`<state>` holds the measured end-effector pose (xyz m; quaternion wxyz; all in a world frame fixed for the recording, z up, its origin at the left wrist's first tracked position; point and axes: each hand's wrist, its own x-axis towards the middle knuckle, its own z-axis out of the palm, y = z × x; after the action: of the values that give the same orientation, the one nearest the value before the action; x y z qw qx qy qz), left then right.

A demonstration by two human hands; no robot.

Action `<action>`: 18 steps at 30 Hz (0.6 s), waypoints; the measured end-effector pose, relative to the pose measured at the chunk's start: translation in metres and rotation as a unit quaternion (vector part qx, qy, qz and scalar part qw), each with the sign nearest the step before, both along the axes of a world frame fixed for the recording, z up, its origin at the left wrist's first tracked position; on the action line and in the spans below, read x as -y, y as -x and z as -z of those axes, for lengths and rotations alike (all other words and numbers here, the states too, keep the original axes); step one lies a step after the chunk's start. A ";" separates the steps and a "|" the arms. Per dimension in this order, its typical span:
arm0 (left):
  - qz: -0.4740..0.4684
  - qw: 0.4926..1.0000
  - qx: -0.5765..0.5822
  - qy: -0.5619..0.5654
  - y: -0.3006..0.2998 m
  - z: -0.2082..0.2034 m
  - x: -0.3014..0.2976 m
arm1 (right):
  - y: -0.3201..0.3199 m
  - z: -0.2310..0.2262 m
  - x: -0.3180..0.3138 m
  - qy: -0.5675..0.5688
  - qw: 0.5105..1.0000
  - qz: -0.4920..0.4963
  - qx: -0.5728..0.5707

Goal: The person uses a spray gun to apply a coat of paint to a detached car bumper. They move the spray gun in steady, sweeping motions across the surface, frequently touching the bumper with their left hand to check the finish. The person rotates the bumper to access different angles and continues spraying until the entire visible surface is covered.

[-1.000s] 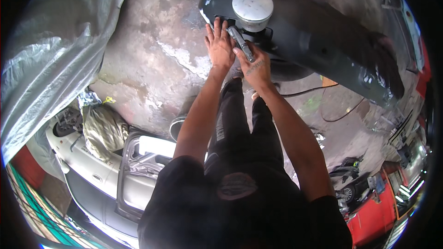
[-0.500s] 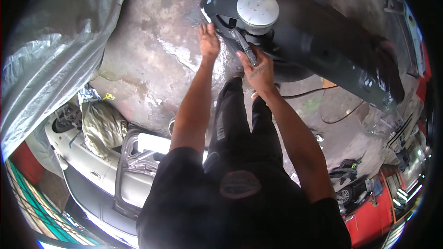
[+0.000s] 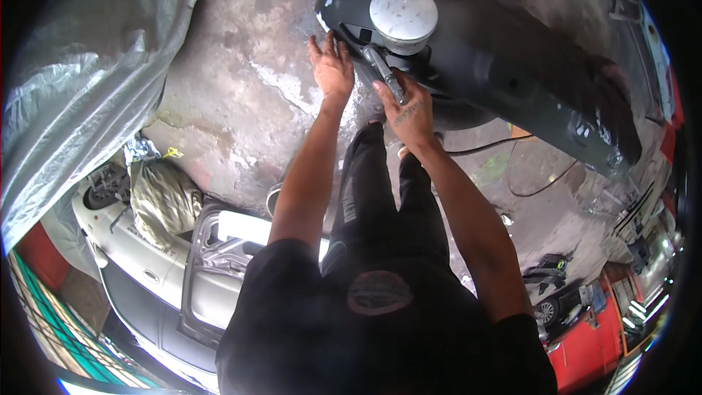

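In my right hand [image 3: 412, 113] is a spray gun [image 3: 383, 73], its grey metal body gripped in closed fingers. A round, pale, speckled cup [image 3: 404, 16] sits on top of the gun, over a dark car bumper [image 3: 504, 58]. That bumper stretches from the upper middle toward the right, with light patches at both ends. My left hand [image 3: 333, 72] has its fingers apart and holds nothing. Its fingertips lie at the bumper's left edge; whether they touch it, I cannot tell. The gun's cup and body hide part of the bumper.
A dark hose [image 3: 482, 148] trails across the stained concrete floor [image 3: 234, 66]. Silver sheeting [image 3: 88, 88] covers something large at the left. Behind me stand a silver car [image 3: 146, 271] with a bare panel frame [image 3: 208, 278] against it, and a red vehicle [image 3: 589, 344].
My left hand has moved slightly up and its fingers have spread beside the bumper's edge. The spray gun and its cup have shifted a little to the left.
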<state>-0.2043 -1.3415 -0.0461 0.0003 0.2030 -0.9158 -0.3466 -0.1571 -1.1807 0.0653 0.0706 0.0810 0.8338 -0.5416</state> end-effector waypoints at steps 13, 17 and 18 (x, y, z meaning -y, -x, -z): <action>0.053 0.997 0.058 0.027 0.013 0.000 -0.036 | -0.001 0.004 -0.007 0.018 1.000 -0.001 0.004; 0.079 0.996 0.026 0.017 0.009 -0.002 -0.033 | -0.006 -0.017 -0.011 0.054 0.997 0.028 0.049; 0.086 0.996 0.021 0.019 0.005 -0.006 -0.036 | -0.007 -0.022 -0.012 0.074 0.993 0.045 0.077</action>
<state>-0.2096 -1.3052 -0.0406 -0.0444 0.1305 -0.9361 -0.3234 -0.1505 -1.1687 0.0877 0.1159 0.1541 0.7788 -0.5969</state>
